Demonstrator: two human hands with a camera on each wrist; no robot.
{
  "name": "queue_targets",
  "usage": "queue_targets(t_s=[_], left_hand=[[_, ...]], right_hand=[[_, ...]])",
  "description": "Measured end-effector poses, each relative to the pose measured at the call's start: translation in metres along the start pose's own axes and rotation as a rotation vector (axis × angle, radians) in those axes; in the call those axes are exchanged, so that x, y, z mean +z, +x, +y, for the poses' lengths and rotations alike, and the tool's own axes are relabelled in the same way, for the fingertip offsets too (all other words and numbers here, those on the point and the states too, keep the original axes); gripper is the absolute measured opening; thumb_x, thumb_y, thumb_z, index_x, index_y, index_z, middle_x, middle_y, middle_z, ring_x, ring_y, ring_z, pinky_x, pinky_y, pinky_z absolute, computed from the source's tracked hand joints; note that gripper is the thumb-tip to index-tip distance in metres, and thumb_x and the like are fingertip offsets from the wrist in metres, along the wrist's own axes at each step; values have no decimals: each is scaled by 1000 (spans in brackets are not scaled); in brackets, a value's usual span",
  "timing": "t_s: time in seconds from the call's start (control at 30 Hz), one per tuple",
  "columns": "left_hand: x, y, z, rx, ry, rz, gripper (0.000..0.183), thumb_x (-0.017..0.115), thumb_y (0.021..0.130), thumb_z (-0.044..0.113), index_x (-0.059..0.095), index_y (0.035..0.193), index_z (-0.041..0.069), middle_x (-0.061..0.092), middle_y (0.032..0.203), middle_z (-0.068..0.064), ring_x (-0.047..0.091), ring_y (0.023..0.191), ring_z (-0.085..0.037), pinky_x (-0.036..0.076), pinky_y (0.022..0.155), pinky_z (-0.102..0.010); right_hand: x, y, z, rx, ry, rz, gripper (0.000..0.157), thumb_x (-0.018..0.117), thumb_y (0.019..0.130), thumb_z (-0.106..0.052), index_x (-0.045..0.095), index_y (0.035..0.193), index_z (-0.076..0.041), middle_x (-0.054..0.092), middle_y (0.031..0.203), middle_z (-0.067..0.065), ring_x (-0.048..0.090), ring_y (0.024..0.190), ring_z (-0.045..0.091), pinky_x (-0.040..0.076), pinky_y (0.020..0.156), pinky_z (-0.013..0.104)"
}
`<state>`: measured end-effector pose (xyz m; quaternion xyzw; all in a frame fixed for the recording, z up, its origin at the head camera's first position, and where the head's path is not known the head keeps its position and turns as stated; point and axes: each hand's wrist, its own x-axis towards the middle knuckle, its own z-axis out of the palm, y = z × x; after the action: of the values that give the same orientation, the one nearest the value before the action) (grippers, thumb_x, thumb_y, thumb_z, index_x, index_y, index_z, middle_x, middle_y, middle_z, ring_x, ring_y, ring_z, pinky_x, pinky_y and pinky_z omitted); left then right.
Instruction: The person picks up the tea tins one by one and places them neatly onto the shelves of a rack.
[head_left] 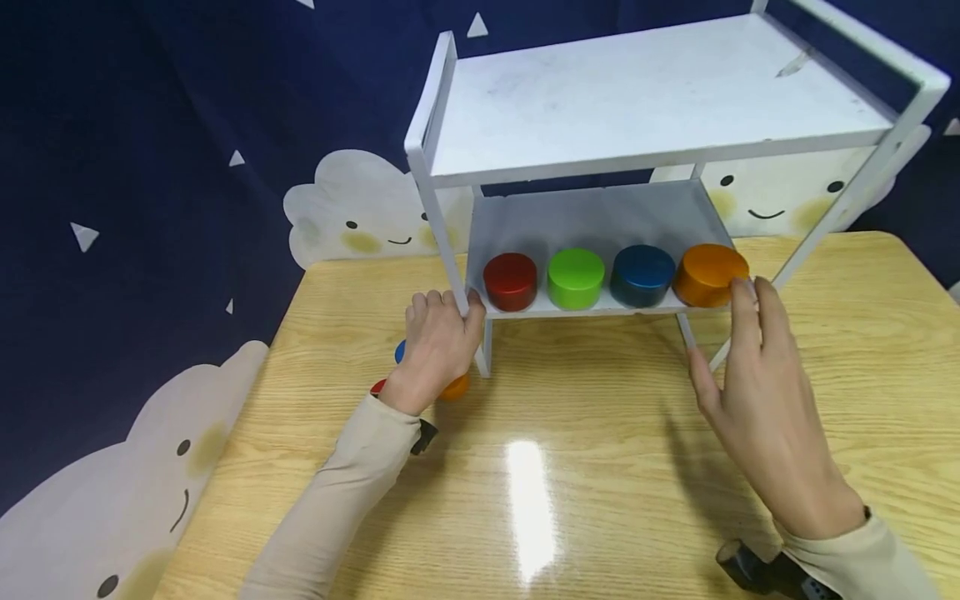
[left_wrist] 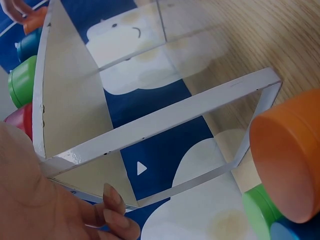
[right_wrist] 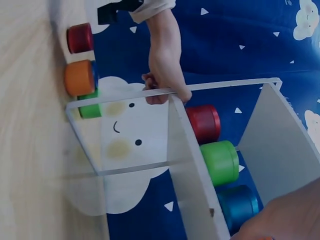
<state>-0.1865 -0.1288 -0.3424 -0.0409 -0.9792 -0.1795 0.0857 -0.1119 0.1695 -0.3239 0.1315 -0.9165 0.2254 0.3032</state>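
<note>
My left hand [head_left: 438,337] grips the left front of a white two-tier rack [head_left: 637,100], thumb at the end of the lower shelf and fingers curled beneath it. On that shelf stand a red cup [head_left: 511,283], a green cup [head_left: 576,280], a blue cup [head_left: 642,276] and an orange cup [head_left: 711,277], all in a row with flat closed faces up. My right hand [head_left: 772,417] is at the orange cup, its extended fingertips at the cup's right side and its thumb apart below the shelf edge. In the right wrist view that cup is mostly hidden behind the hand.
More cups lie on the wooden table [head_left: 600,500] left of the rack, partly behind my left arm: orange [left_wrist: 295,110], green [left_wrist: 260,210], blue [left_wrist: 295,231] and red [right_wrist: 80,38]. A dark blue curtain [head_left: 150,125] with white cloud shapes hangs behind.
</note>
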Motion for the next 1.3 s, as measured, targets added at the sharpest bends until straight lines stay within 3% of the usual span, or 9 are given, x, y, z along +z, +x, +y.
queue_targets(t_s=[0.33, 0.83, 1.0, 1.17, 1.3], left_hand=[[-1, -2, 1, 2, 0, 3, 49, 23, 101, 35, 46, 70, 3, 42, 71, -15, 38, 73, -34, 33, 69, -41], [0, -2, 2, -12, 1, -2, 50, 22, 101, 35, 47, 72, 4, 43, 73, -14, 38, 75, -33, 34, 70, -40], [0, -2, 2, -9, 6, 1, 49, 22, 101, 35, 47, 73, 3, 43, 73, -14, 38, 75, -34, 35, 71, -41], [1, -2, 2, -4, 5, 4, 49, 22, 101, 35, 48, 73, 3, 44, 73, -15, 39, 75, -34, 35, 70, -41], [0, -2, 2, -8, 0, -1, 50, 22, 101, 35, 47, 72, 3, 43, 73, -15, 38, 73, -34, 34, 69, -40]], right_hand=[[1, -13, 1, -15, 31, 36, 75, 72, 75, 8, 36, 141, 9, 43, 133, 34, 46, 117, 50, 41, 92, 60], [9, -12, -1, -24, 54, -9, 71, 75, 73, 9, 43, 137, 9, 48, 129, 32, 51, 109, 49, 46, 82, 62], [4, -13, 2, -17, 36, 20, 54, 73, 75, 6, 54, 125, 11, 55, 121, 30, 55, 105, 48, 47, 81, 60], [-4, -12, 19, 29, -25, 119, 23, 66, 83, -7, 65, 102, 8, 66, 97, 25, 63, 81, 41, 49, 64, 48], [-11, -6, 39, 139, -80, 125, 25, 63, 89, -20, 64, 92, 5, 67, 83, 23, 61, 63, 40, 35, 44, 36]])
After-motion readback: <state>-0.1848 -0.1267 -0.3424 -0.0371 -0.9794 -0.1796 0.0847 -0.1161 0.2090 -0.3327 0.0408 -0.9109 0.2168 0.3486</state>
